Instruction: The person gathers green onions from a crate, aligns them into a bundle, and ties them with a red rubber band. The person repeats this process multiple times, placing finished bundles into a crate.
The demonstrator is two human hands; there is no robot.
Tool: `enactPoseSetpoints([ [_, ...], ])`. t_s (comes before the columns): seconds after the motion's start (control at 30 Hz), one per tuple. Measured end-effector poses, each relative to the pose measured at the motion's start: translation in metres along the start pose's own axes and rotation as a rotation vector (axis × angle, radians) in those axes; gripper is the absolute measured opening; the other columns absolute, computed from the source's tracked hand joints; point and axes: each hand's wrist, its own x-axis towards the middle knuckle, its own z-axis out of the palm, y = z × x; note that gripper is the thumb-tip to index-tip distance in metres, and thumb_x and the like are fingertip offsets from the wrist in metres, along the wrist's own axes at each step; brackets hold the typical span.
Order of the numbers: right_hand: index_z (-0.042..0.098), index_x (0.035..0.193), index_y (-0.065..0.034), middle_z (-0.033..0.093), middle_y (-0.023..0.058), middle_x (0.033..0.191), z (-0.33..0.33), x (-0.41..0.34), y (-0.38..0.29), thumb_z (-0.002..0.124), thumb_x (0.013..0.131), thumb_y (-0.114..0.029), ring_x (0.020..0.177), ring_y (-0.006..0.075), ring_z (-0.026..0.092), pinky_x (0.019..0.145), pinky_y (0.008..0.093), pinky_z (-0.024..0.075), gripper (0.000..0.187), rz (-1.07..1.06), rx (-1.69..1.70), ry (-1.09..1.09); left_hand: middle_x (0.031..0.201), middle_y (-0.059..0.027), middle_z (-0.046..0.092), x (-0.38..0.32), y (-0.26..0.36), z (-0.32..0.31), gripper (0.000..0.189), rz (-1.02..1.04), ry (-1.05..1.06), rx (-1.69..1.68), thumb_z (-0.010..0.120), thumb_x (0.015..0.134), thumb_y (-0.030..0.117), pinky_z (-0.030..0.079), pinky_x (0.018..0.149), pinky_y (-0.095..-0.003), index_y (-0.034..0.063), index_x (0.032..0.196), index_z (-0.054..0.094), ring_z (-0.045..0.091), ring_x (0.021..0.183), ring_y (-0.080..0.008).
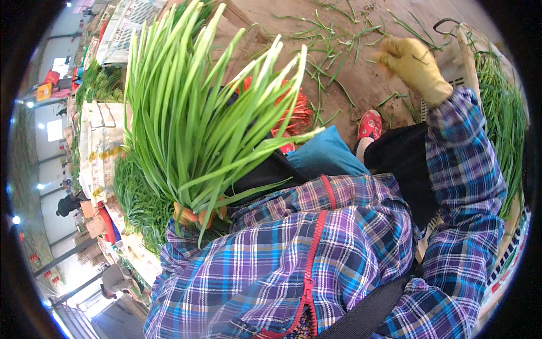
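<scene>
A large bunch of long flat green chives (182,123) fans upward from my left hand (190,215), their pale cut ends pointing away from me. That hand is closed around the leafy lower part, and leaves cover most of it. My right hand (413,68), in a yellow work glove, is raised at the upper right above the floor. Its fingers are bent and blurred by motion, and I cannot make out anything held in them. Behind the bunch, a bundle of red ties (296,111) is partly hidden.
Loose green stalks (334,63) litter the brown floor (266,84). A crate with more greens (499,118) stands at my right. More greens (142,203) and pale crates (101,131) are at my left. A blue cloth (330,152) lies by my legs. Several people are in the background.
</scene>
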Motion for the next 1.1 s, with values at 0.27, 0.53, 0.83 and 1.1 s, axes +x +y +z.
enactPoseSetpoints([
  [0.27,0.044,0.149,-0.0067,0.055,0.0185,0.142,0.085,-0.066,-0.098,0.055,0.093,-0.067,0.126,0.0299,0.055,0.098,0.0429,0.0499,0.083,-0.143,1.098,-0.866,0.075,-0.0076,0.069,0.015,0.009,0.012,0.027,0.014,0.095,0.003,0.071,0.083,0.030,0.051,0.058,-0.0395,0.0040,0.090,0.072,0.063,0.060,-0.0232],
  [0.53,0.056,0.136,-0.0018,0.070,0.0046,0.104,0.132,-0.046,-0.096,0.052,0.104,-0.043,0.094,0.0133,0.066,0.076,0.0252,0.0519,0.052,-0.094,1.739,-0.347,0.063,-0.0089,0.064,0.021,0.011,0.011,0.037,-0.049,-0.024,0.077,0.076,0.079,0.042,0.047,0.051,-0.0429,0.0064,0.076,0.071,0.060,0.053,-0.0252],
  [0.83,0.066,0.119,0.0020,0.071,0.0018,0.087,0.102,-0.031,-0.097,0.057,0.102,-0.025,0.081,0.0079,0.066,0.074,0.0209,0.0514,0.032,-0.132,1.589,-0.045,0.055,-0.0043,0.060,0.024,0.011,0.027,0.030,-0.073,0.161,0.081,0.078,0.077,0.037,0.046,0.052,-0.0417,0.0072,0.075,0.071,0.055,0.047,-0.0223],
  [1.1,0.069,0.116,0.0006,0.070,0.0012,0.090,0.084,0.004,-0.043,0.063,0.098,-0.022,0.075,0.0070,0.057,0.066,0.0206,0.0427,0.030,-0.044,1.344,0.347,0.058,-0.0020,0.056,0.034,0.022,0.031,0.039,-0.122,0.355,0.192,0.073,0.077,0.040,0.045,0.062,-0.0403,0.0044,0.089,0.066,0.053,0.053,-0.0205],
])
